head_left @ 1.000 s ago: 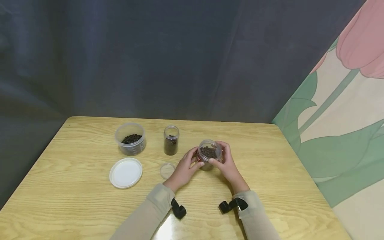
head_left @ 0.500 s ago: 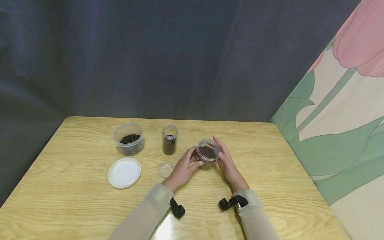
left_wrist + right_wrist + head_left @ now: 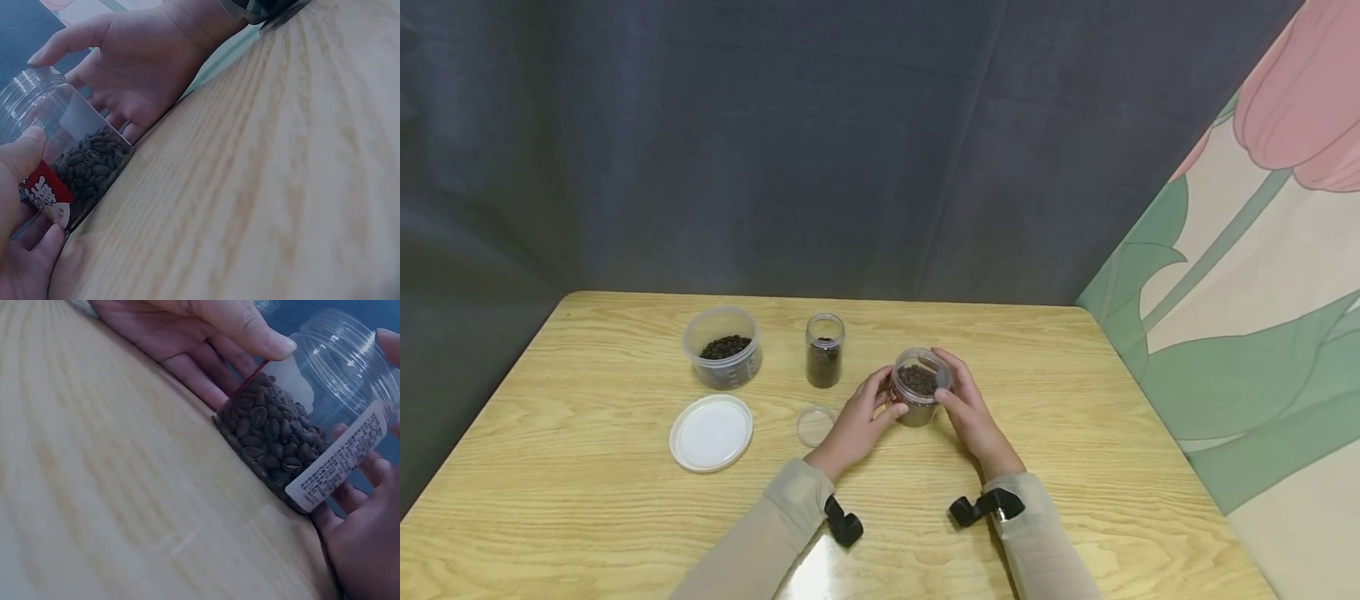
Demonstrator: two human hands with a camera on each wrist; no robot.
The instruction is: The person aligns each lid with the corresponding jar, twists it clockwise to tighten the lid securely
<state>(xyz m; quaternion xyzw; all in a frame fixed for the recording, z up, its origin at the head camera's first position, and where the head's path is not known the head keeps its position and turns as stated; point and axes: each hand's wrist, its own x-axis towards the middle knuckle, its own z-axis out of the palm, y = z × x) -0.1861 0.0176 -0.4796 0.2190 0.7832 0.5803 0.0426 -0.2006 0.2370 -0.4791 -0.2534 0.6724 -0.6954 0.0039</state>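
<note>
A clear wide-mouthed jar (image 3: 916,410) stands upright on the wooden table, uncovered and partly filled with dark coffee beans (image 3: 269,434). My left hand (image 3: 853,427) grips its left side, the thumb on the front near a red label (image 3: 47,194). On the other side my right hand (image 3: 976,423) holds the jar, with its thumb at the rim and its fingers round the far right side. A white printed label (image 3: 340,459) shows between the hands in the right wrist view. The wrist views crop parts of both hands.
Left of the jar stands a slim clear jar (image 3: 824,365) with dark contents, uncovered. A round plastic tub (image 3: 722,373) with dark beans is farther left. A white lid (image 3: 711,433) and a clear lid (image 3: 815,427) lie in front. A dark curtain (image 3: 820,150) hangs behind the table.
The right hand's thumb moved off the jar's front, the fingers loosened, and then the thumb came back to the rim. The left hand kept its grip, and the jar stayed in place.
</note>
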